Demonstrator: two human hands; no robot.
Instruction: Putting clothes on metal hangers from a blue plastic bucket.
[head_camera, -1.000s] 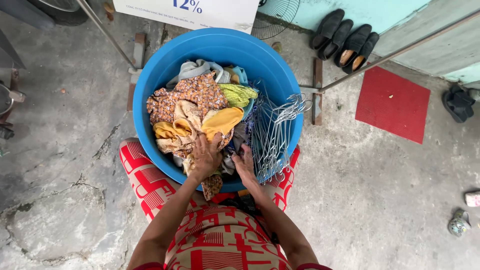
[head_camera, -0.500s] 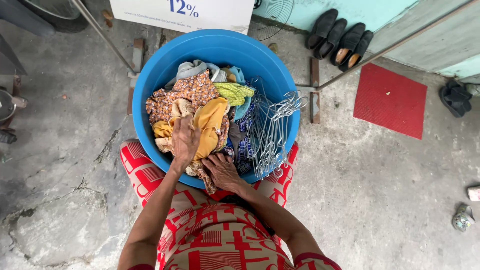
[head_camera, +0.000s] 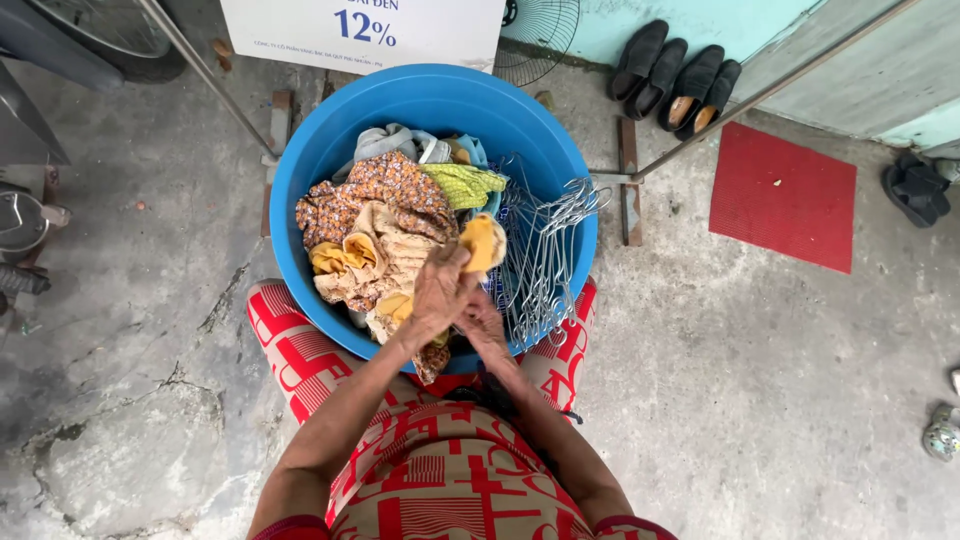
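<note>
Blue round plastic tub (head_camera: 330, 150) stands on the grey cracked concrete floor (head_camera: 120, 380), directly ahead of the person's knees; taken as landmark. Inside the tub: heaped laundry fills the left and middle, a bundle of bare wire clothes hangers (head_camera: 545, 255) leans against the right inner wall.

Laundry, by size: beige crumpled cloth (head_camera: 385, 260) in the middle of the heap; brown floral-print garment (head_camera: 370, 190) behind it toward the far rim; grey cloth (head_camera: 385, 140) at the far rim; yellow-green knitted piece (head_camera: 462, 183) right of the floral garment, next to the hangers.

Yellow-orange cloth (head_camera: 483, 240) is lifted just above the heap, near the tub's front-right, beside the hangers.

Left hand (head_camera: 438, 290): over the tub's near rim, fingers closed around the lower part of the yellow-orange cloth. Right hand (head_camera: 483, 322): just below and touching the left hand, at the near rim; it is partly hidden by the left hand, so whether its grip is closed on the cloth cannot be told.

Beyond the tub: white printed signboard (head_camera: 365, 30) at the far side; red rectangular doormat (head_camera: 785, 195) to the right; row of dark shoes (head_camera: 680, 85) behind and right of the tub, by the pale green wall (head_camera: 700, 20).
</note>
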